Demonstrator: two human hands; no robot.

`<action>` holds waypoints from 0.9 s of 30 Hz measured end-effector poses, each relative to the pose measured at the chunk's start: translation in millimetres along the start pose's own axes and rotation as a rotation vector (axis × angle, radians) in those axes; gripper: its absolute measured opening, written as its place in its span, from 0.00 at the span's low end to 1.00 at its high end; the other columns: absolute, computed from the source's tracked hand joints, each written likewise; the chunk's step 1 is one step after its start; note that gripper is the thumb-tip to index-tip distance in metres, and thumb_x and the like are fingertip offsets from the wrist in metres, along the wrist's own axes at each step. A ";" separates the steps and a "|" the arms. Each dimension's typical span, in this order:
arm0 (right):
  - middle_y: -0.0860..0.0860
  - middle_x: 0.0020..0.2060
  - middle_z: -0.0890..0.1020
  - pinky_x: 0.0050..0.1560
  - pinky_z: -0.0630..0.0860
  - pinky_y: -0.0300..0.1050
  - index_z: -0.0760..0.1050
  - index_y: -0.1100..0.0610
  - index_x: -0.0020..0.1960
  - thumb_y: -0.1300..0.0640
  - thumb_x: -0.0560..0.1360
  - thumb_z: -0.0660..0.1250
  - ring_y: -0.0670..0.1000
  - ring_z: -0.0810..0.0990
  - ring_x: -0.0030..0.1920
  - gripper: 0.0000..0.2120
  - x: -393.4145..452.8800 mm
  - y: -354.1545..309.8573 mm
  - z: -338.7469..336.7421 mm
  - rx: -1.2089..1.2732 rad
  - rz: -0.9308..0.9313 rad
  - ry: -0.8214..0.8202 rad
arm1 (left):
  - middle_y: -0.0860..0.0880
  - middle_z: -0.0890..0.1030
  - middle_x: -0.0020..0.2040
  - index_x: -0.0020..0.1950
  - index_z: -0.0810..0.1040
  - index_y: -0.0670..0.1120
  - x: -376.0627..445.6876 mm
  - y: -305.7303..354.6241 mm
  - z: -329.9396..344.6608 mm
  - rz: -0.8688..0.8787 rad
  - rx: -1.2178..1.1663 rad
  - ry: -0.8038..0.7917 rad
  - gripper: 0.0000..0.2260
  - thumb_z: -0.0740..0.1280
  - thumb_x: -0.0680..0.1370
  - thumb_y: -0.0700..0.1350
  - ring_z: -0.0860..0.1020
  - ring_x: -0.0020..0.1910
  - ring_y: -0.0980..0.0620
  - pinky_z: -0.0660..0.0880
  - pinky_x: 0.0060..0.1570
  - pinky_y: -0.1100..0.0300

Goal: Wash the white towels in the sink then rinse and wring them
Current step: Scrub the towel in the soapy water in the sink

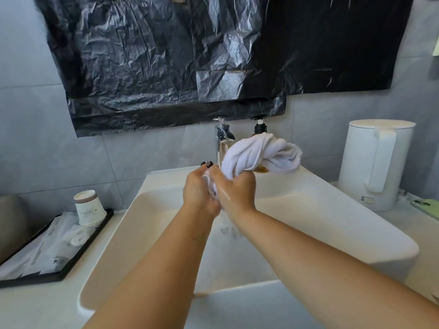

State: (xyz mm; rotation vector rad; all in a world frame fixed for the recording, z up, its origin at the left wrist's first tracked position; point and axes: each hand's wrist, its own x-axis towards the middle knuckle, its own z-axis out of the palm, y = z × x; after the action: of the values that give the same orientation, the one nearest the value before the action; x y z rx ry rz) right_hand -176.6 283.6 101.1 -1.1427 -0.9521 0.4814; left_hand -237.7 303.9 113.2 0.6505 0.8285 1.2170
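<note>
Both hands up over sink (332, 224), centre of view, pressed close together. Left hand (198, 194) clenched round lower end of towel (259, 154), fingers curled, dark-painted nails showing at far side. Right hand (235, 189) also clenched on towel, just right of left hand, touching it; wet sheen on back of hand. Towel white, bunched and twisted, most of it bulging up and far-right out of right fist, held in air above basin, not touching sink. Small bit of white cloth visible betw. the two hands.

Faucet (223, 138), chrome, at far rim of sink, just behind towel, partly hidden by it. Pump bottle (260, 127), dark top, right of faucet, lower part hidden behind towel; amber bit showing under towel. Water in basin below hands w/ some dark specks; can't tell if tap running.

Kettle (377, 162), white, handle facing near side, on tabletop (35, 302) far right of sink. Green phone-like item (427, 206) at right edge, partly cut off.

Left of sink: black tray (71, 267) on tabletop, holding white packets and a small round white lid-like item. Cups (89, 207), paper, stacked upside down, at far end of tray.

Black plastic sheet (178, 62), crinkled, across wall above faucet. Grey tiles on wall around it.
</note>
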 end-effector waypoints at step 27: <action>0.50 0.38 0.82 0.43 0.80 0.46 0.82 0.57 0.48 0.54 0.74 0.69 0.53 0.82 0.43 0.07 10.6 9.5 -12.6 -0.367 -0.277 -0.263 | 0.49 0.82 0.32 0.39 0.81 0.47 -4.7 -1.7 -4.7 -0.020 0.187 0.040 0.14 0.60 0.79 0.49 0.80 0.34 0.51 0.76 0.33 0.64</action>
State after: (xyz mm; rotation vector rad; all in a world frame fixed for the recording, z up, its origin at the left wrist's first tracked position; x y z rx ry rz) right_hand -159.1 288.3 95.2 -1.2664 -1.4490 0.2379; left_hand -241.2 298.9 110.2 0.7691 0.9886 1.1456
